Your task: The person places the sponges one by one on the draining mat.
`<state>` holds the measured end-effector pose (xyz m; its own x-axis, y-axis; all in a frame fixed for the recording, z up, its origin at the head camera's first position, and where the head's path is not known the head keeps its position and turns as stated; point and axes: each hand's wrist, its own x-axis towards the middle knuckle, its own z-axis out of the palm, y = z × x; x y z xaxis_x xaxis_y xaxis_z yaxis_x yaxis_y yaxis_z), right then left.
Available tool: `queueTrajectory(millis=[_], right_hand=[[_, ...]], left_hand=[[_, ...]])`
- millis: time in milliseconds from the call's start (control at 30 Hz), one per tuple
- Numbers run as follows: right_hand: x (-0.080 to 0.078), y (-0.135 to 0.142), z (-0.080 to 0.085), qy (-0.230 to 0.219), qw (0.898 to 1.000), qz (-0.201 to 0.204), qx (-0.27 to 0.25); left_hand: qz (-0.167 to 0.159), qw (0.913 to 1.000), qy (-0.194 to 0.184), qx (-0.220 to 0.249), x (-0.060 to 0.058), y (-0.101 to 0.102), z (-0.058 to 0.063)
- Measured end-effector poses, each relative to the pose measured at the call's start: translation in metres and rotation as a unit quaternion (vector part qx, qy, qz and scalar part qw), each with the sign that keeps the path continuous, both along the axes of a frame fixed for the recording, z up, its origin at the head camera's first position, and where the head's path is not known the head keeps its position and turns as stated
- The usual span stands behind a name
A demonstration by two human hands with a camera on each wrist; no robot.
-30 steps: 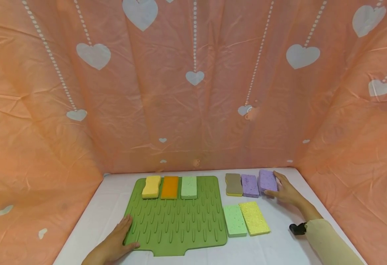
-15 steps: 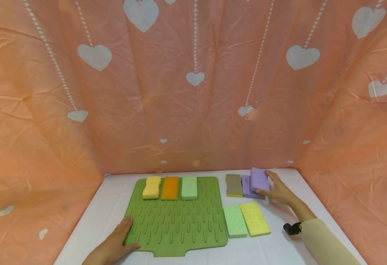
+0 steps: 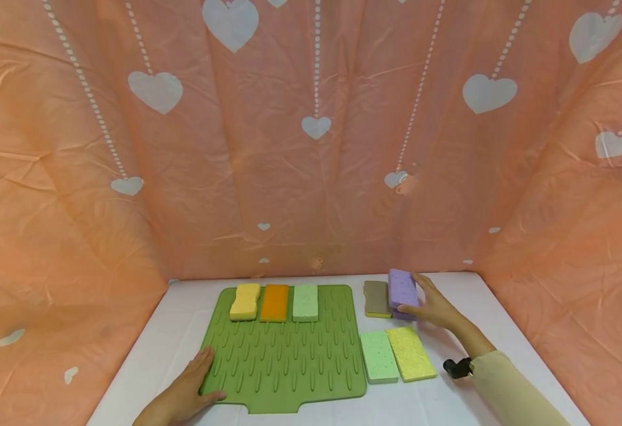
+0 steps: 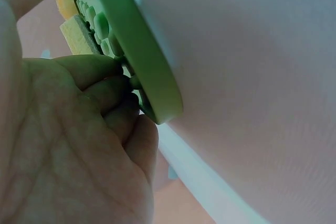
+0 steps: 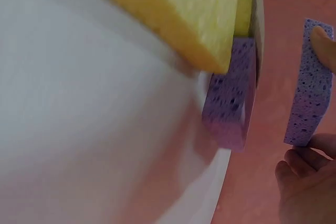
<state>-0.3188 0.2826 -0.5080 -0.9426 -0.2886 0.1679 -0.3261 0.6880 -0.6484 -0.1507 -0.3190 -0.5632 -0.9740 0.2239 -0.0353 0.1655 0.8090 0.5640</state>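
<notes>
My right hand (image 3: 436, 306) pinches a purple sponge (image 3: 402, 286) between thumb and fingers. In the right wrist view this held sponge (image 5: 311, 85) is raised, with a gap between it and a second purple sponge (image 5: 231, 95) lying on the white table. From the head view it covers most of that lower one. At the left edge of a green ridged mat (image 3: 284, 370) rests my left hand (image 3: 183, 387), fingers and thumb spread at the rim. The left wrist view has its fingertips (image 4: 113, 65) right at the mat's raised edge.
On the mat's far part lie a yellow sponge (image 3: 245, 300), an orange sponge (image 3: 275, 303) and a pale green sponge (image 3: 305, 302). Right of the mat are a grey-topped sponge (image 3: 377, 297), another green sponge (image 3: 379, 356) and a speckled yellow sponge (image 3: 411, 354). Pink curtain (image 3: 311, 195) surrounds the table.
My right hand has carried the purple sponge leftward, from beside the other purple sponge to over it. The left hand has stayed at the mat's edge.
</notes>
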Motion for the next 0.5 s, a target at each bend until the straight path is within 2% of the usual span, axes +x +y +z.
queueTrajectory(millis=[200,367,500], right_hand=[[-0.003,-0.011,0.0,0.015,1.0,0.017,-0.002],[-0.004,-0.019,0.001,0.024,0.999,0.033,-0.015],[-0.005,-0.028,0.0,0.027,0.998,0.044,-0.021]], left_hand=[[0.0,1.0,0.006,0.001,0.002,0.001,0.001],[0.011,0.9998,-0.01,0.01,0.004,0.006,0.009],[0.005,0.9997,-0.02,0.013,0.006,0.01,0.017]])
